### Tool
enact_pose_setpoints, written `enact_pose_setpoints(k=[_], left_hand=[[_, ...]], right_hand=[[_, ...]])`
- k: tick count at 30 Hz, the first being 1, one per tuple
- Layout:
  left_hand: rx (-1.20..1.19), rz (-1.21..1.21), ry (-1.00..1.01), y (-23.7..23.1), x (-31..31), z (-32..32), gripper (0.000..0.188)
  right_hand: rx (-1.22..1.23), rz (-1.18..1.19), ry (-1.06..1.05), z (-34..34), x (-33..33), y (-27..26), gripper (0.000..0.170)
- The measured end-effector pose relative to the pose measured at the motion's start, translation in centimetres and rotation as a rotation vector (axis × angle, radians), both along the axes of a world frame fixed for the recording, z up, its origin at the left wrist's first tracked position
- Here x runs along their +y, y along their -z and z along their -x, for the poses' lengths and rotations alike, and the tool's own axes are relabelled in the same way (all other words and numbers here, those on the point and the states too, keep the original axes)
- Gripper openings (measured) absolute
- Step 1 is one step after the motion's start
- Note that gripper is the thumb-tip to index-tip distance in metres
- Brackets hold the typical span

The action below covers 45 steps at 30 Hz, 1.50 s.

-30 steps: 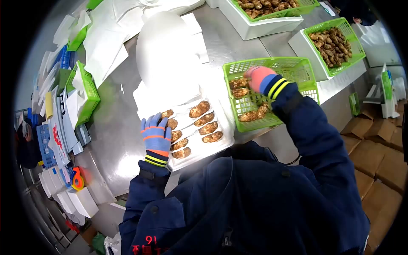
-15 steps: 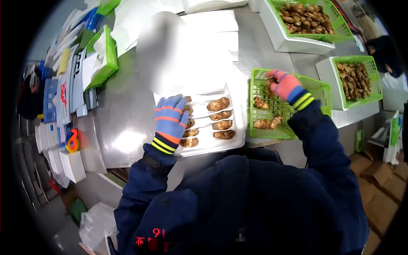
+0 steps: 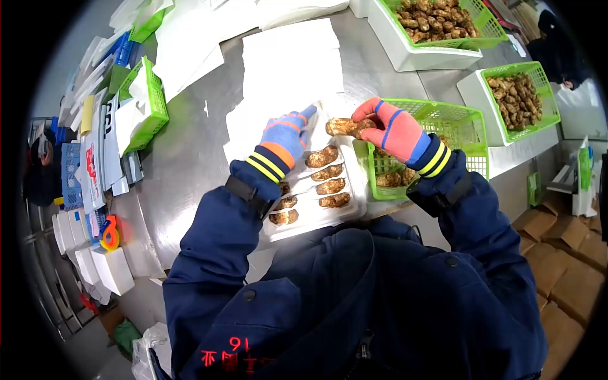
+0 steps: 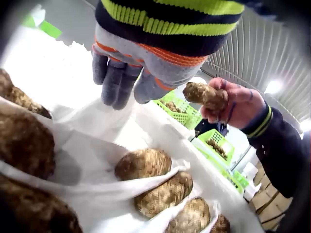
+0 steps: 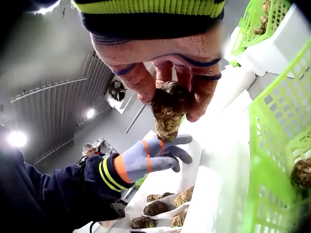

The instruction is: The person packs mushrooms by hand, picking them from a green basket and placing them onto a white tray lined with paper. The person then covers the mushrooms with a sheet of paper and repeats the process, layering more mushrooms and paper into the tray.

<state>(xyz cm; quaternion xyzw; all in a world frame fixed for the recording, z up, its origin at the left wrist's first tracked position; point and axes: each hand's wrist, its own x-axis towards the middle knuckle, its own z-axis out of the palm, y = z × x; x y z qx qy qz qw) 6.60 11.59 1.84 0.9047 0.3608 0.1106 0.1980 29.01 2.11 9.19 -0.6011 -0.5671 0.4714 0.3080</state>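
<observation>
My gloved right hand [image 3: 398,133] pinches a thick, brown, mottled mushroom [image 3: 345,127] between thumb and fingers, above the upper right of a white tray [image 3: 360,190]. In the tray, similar mushrooms [image 3: 323,156] lie in two columns, with folds of white paper [image 4: 92,145] between them. My gloved left hand [image 3: 285,138] is over the tray's upper left, fingers stretched out close over the paper. It hides some of the left column in the head view. From the right wrist, the held mushroom [image 5: 167,111] hangs from the fingertips, overlapping the left hand [image 5: 150,158].
Right of the tray stands a green basket [image 3: 484,142] holding a few mushrooms. Two fuller green baskets [image 3: 550,104] sit on white boxes at the far right. White paper sheets [image 3: 291,57] lie beyond the tray. Another person's dark sleeve [image 3: 548,54] shows at the right.
My right hand has moved left out of the green basket, bringing a mushroom over the tray. The left hand has shifted up and right across the tray, uncovering mushrooms in the lower left column.
</observation>
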Motion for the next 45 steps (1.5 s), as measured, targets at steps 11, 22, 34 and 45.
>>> enact_pose_setpoints(k=[11,22,34,45], left_hand=[[0.224,-0.056,0.033,1.5,-3.3,1.3,0.016],[0.378,-0.045,0.083,1.4,-1.7,0.2,0.011],[0.352,-0.049,0.119,0.9,-2.4,1.1,0.016],[0.422,-0.228,-0.006,1.5,-0.3,9.4,0.028]], right_hand=[[-0.372,-0.52,-0.323,4.4,3.7,5.6,0.029],[-0.509,-0.596,-0.386,4.5,7.0,7.4,0.023],[-0.461,-0.531,-0.431,3.6,6.7,8.3,0.021],[-0.401,-0.54,-0.383,3.8,5.3,7.6,0.02]])
